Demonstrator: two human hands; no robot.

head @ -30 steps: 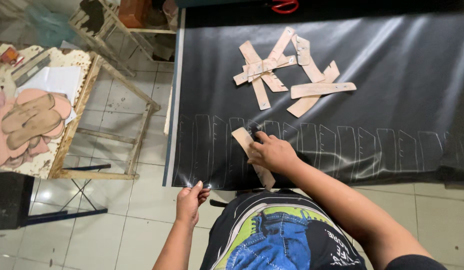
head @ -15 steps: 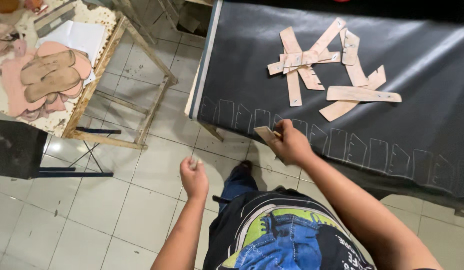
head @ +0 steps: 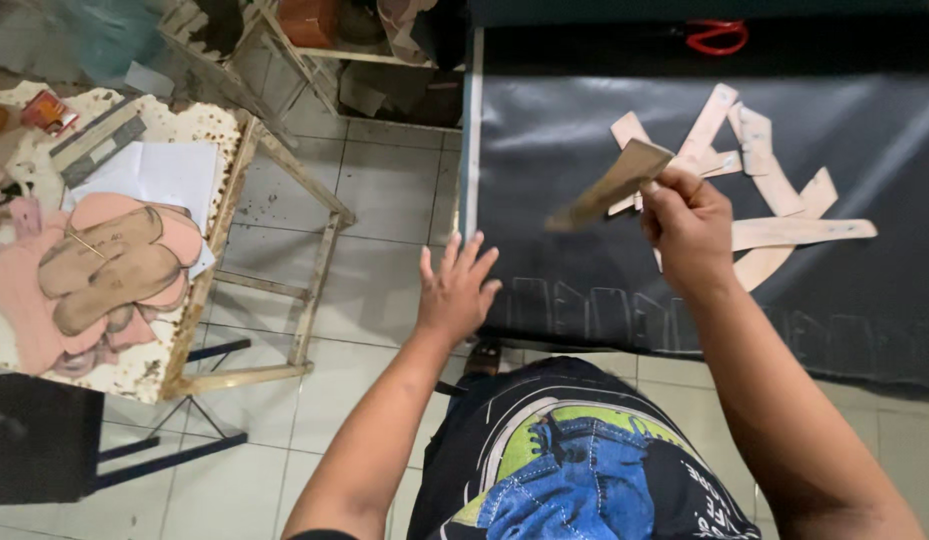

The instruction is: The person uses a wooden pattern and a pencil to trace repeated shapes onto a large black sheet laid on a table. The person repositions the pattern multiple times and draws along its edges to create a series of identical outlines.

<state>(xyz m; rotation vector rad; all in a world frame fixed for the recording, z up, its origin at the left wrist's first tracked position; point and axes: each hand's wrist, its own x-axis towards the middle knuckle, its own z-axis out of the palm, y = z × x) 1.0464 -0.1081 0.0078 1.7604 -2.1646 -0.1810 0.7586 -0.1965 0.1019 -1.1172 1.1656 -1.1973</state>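
Observation:
My right hand (head: 687, 222) grips one end of a tan cardboard pattern strip (head: 609, 187) and holds it lifted above the black sheet (head: 564, 140) that covers the table. The strip points left and down from my fist. My left hand (head: 454, 291) is spread open with fingers apart, hovering at the sheet's near left corner and holding nothing. Behind my right hand, several more tan pattern strips (head: 774, 185) lie crossed in a pile on the sheet. A row of chalk outlines (head: 604, 310) runs along the sheet's near edge.
To the left stands a worn wooden table (head: 219, 290) with pink and brown sole-shaped cutouts (head: 109, 265), white paper (head: 159, 175) and small items. Red-handled scissors (head: 716, 37) lie at the sheet's far edge. A dark stool (head: 34, 440) stands on the tiled floor at lower left.
My right hand has lifted the pattern strip off the chalk-marked edge of the sheet and raised it toward the pile. My left hand rose from beside my body and opened near the sheet's corner.

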